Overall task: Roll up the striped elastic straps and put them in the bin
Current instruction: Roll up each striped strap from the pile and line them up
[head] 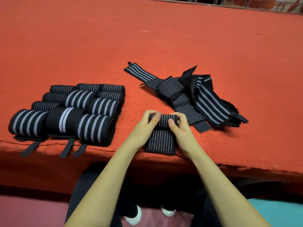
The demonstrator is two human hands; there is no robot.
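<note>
Gripping the half-rolled strap (164,119) at its two ends, your hands are a little below the middle of the frame, near the front edge of the orange counter (164,38). Your left hand (146,123) holds the left end of the roll, with the fingers curled over the top and the thumb on the near side. Your right hand (178,126) holds the right end in the same way. The unrolled part of this strap lies flat on the counter between your wrists and reaches down to the counter edge. It is black with many thin pale stripes.

At the left of the frame, a group of rolled straps (68,110) lies in rows, touching each other. Some have wide grey stripes and some have thin ones. Three black tabs hang over the counter edge below the nearest row.

At the right of centre, the loose straps (193,95) lie in a crossed heap, one over another, near your right hand but apart from it.

At the bottom of the frame, below the counter, your white shoes (134,217) can be seen.
</note>
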